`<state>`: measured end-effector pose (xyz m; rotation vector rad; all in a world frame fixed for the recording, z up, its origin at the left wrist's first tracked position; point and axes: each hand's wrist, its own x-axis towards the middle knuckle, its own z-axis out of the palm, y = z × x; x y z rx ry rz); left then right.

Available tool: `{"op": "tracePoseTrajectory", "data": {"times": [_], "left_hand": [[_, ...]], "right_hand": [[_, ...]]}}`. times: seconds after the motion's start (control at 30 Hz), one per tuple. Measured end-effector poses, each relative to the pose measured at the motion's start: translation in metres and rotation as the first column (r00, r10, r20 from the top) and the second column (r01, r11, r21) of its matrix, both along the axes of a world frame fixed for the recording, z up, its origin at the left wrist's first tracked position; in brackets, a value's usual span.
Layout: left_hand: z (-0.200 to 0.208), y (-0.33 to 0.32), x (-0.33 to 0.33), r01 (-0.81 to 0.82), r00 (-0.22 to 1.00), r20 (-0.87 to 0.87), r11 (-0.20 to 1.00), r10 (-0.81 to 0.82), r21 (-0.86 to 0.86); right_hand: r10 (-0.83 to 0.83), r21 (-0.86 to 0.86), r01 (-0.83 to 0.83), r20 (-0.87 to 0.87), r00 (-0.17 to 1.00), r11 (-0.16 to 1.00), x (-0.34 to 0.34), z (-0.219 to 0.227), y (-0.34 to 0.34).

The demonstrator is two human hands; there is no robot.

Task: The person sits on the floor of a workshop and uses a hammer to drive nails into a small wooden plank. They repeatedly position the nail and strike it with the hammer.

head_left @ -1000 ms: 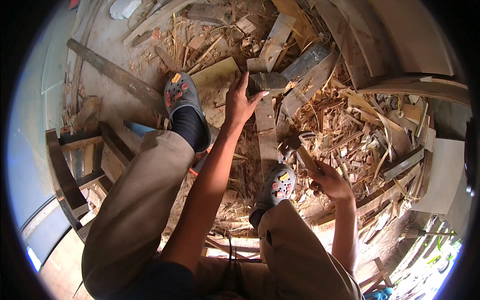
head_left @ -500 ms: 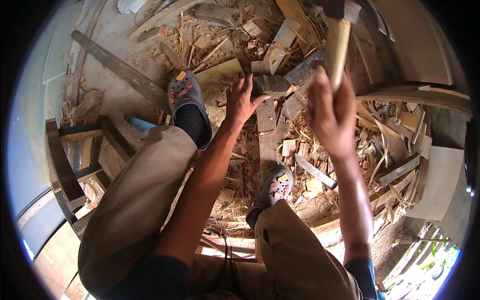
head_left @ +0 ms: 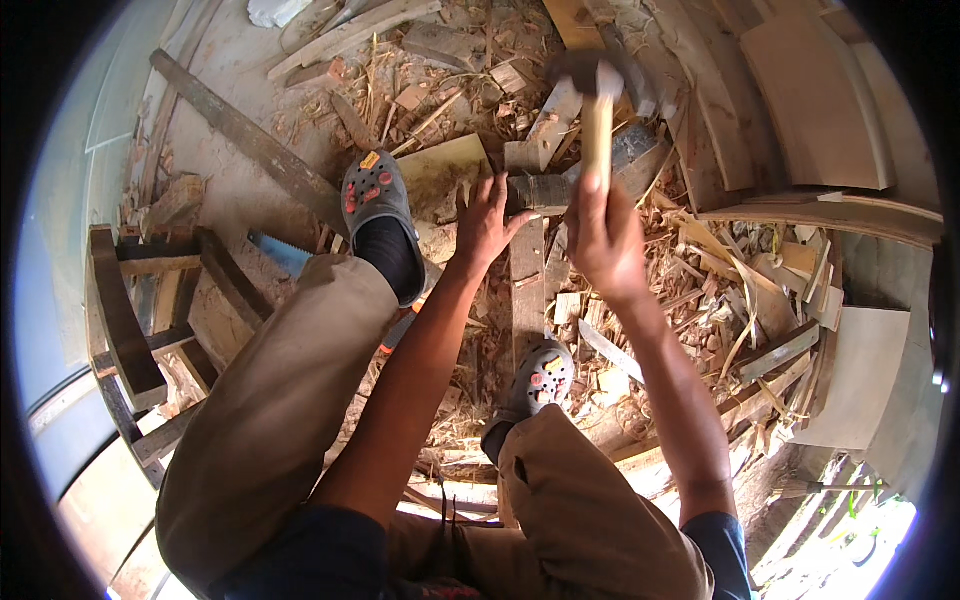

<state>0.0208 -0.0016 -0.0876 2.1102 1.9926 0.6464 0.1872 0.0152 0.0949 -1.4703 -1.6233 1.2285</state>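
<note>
My right hand (head_left: 607, 240) is closed round the pale wooden handle of a hammer (head_left: 598, 135), whose dark head is blurred and points away from me. The hammer is over a short dark wood block (head_left: 543, 192) lying crosswise in front of me. My left hand (head_left: 487, 222) is beside the left end of this block, fingers stretched out and thumb apart, with the thumb reaching to the block's near edge. Whether the fingertips press on the block is unclear. A yellowish board (head_left: 445, 165) lies just beyond the left hand. Below the block, a long narrow plank (head_left: 528, 285) runs toward me.
My feet in grey clogs (head_left: 378, 190) stand either side of the plank. A wooden frame (head_left: 130, 320) is at the left, near a blue saw blade (head_left: 280, 253). A bare blade (head_left: 610, 350) lies among wood shavings. Large boards (head_left: 815, 100) lean at the right.
My right hand and the hammer have swung left, from the upper right to over the wood block. My left hand stays in nearly the same place.
</note>
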Motion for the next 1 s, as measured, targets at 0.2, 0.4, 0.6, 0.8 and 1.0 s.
{"op": "tracePoseTrajectory", "data": {"times": [0.2, 0.4, 0.6, 0.8, 1.0], "left_hand": [[0.002, 0.003, 0.014, -0.025, 0.998, 0.063, 0.999, 0.026, -0.030], [0.004, -0.003, 0.002, -0.013, 0.999, 0.051, 1.000, 0.014, -0.027], [0.012, 0.000, 0.004, 0.034, 0.994, 0.101, 0.999, -0.036, 0.027], [0.010, 0.000, -0.006, 0.029, 0.989, 0.142, 0.997, -0.038, 0.065], [0.010, -0.002, 0.001, 0.003, 0.958, 0.287, 1.000, 0.006, -0.030]], "right_hand": [[0.164, -0.148, -0.126, 0.279, 0.946, 0.981, 0.024, -0.014, -0.014], [-0.040, -0.296, 0.071, 0.110, 0.993, 0.952, 0.018, 0.031, -0.020], [-0.026, -0.298, 0.088, 0.205, 0.978, 0.950, 0.054, 0.018, -0.056], [0.068, -0.343, -0.079, -0.044, 0.997, 0.936, 0.063, 0.036, -0.053], [0.087, -0.038, -0.088, -0.013, 0.996, 0.995, 0.048, 0.017, -0.047]]}}
